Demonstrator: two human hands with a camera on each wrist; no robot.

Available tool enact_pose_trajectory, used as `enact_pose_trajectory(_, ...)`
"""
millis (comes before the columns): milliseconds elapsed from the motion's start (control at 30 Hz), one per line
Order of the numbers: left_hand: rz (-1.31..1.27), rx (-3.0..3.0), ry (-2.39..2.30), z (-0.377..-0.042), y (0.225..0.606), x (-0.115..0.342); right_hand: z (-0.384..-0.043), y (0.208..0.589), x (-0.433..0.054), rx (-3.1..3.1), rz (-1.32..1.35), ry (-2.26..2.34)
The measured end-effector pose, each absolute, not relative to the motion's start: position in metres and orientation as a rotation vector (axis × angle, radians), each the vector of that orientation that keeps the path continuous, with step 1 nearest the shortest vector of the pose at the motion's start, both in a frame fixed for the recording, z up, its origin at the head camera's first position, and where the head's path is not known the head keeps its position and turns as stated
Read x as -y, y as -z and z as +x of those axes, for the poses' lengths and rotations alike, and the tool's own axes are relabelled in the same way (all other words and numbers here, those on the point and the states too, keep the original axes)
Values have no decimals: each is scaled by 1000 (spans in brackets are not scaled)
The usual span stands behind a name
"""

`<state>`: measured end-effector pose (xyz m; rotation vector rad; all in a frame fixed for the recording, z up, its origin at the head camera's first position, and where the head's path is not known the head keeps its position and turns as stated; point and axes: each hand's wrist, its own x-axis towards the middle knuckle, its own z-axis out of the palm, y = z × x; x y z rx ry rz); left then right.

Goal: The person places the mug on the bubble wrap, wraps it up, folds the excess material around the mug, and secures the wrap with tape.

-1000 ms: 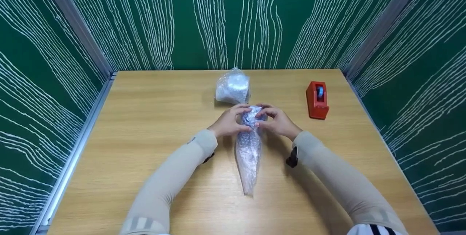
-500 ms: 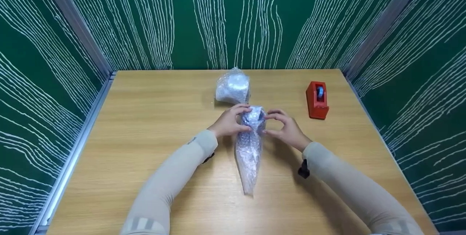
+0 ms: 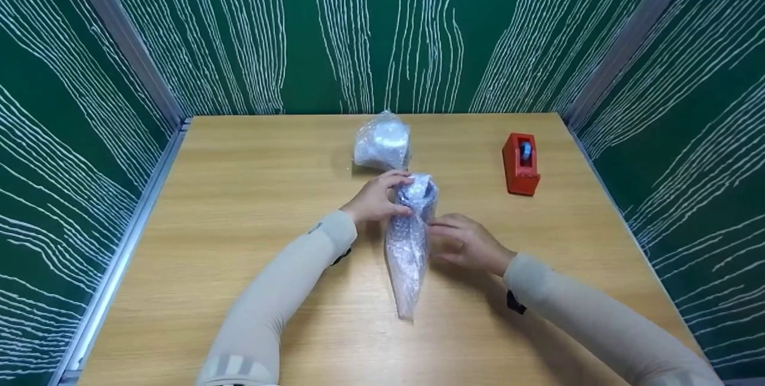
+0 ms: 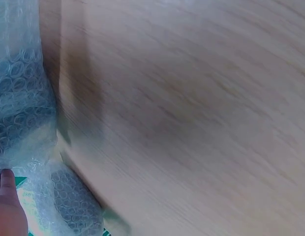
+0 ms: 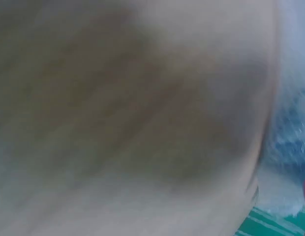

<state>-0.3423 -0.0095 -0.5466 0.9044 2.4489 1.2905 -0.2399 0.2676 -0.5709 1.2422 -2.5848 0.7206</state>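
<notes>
A long piece of bubble wrap (image 3: pixel 408 257) lies on the table, thick and rolled at its far end and tapering to a flat tip toward me. My left hand (image 3: pixel 375 199) grips the thick end from the left, thumb nearer me and fingers on the far side. Just right of the wrap's middle is my right hand (image 3: pixel 470 244), with its fingers loosely extended and their tips at the wrap's edge; whether they touch it I cannot tell. In the left wrist view the bubble wrap (image 4: pixel 19 83) fills the left side. What the wrap encloses is hidden.
Behind the thick end stands a second bundle, rounded and wrapped in bubble wrap (image 3: pixel 382 142). A red tape dispenser (image 3: pixel 521 165) with a blue core sits at the back right of the wooden table (image 3: pixel 263 165). Green panels with white lines (image 3: pixel 299 33) surround the back and sides.
My right hand has let go of the wrap's thick end and moved right and toward me, beside the wrap's middle. The left hand has kept its grip in place.
</notes>
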Motion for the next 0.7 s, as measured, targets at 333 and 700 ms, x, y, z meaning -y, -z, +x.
enact_pose_trajectory(333,893,-2449,-1261,-343,544,9,-230,579,-254,2474,1555,-311)
enact_pose_trajectory(700,879,-2451,-1268,-343,545,9,-230,578,-236,2404,1597,71)
